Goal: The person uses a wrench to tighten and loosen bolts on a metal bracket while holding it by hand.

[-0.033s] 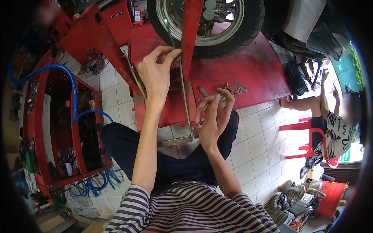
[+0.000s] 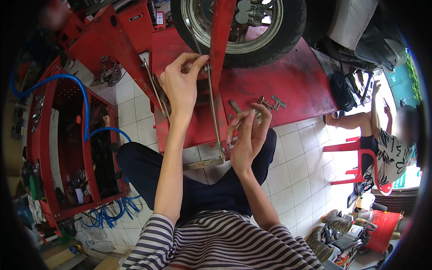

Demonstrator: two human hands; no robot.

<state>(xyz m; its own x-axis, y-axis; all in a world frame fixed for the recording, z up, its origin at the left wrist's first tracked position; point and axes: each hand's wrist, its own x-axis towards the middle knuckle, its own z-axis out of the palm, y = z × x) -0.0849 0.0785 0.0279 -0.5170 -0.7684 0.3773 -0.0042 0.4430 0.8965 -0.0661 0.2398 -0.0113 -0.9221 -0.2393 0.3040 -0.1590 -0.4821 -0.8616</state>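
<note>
My left hand [image 2: 181, 87] is closed, thumb and fingers pinched beside the red upright post [image 2: 221, 45]. What sits in the pinch is hidden. Above those fingers a thin metal rod [image 2: 194, 35] slants up in front of the wheel [image 2: 281, 47]. A long U-shaped metal bracket [image 2: 213, 105] runs from the post toward my knees, its crossbar lowest. My right hand [image 2: 246, 141] is just right of the bracket, fingers curled and tips together; I cannot make out what they hold. Just beyond them a metal pin [image 2: 234, 106] and small metal parts [image 2: 274, 103] lie on the red platform [image 2: 301, 85].
At left stands a red tool cart [image 2: 49, 157] with a blue air hose [image 2: 83, 96] looped over it. A person [image 2: 387, 148] sits on a red chair [image 2: 346, 147] at right. Boots [image 2: 337, 220] and a red drum [image 2: 382, 229] occupy the lower right. Part of a motorcycle [image 2: 355, 27] reaches in top right.
</note>
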